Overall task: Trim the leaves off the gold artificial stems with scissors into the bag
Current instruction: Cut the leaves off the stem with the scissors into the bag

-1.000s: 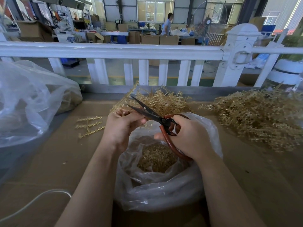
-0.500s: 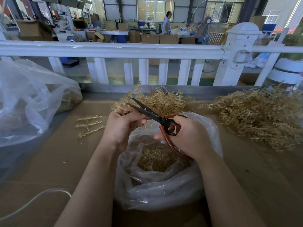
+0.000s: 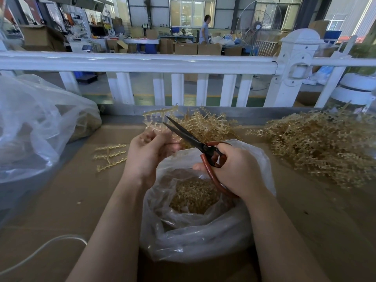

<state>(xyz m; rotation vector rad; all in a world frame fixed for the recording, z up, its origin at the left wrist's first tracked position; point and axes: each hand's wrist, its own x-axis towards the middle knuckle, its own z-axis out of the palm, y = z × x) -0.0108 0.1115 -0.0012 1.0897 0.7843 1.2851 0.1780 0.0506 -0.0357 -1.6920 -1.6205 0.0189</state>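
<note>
Just above the open bag (image 3: pixel 203 237), a gold stem (image 3: pixel 156 119) is gripped by the curled left hand (image 3: pixel 149 154), while the scissors (image 3: pixel 189 137), blades parted, are held by the right hand (image 3: pixel 237 169).

I count one pair of scissors (image 3: pixel 189 137) and one gold stem (image 3: pixel 156 121) in my two hands. Two clear plastic bags sit on the table: one (image 3: pixel 203 231) in front of me, one (image 3: pixel 36 123) at my left. Two heaps of gold stems lie beyond, one middle (image 3: pixel 209 127), one right (image 3: pixel 321 145). Three trimmed pieces (image 3: pixel 109 155) lie left.
</note>
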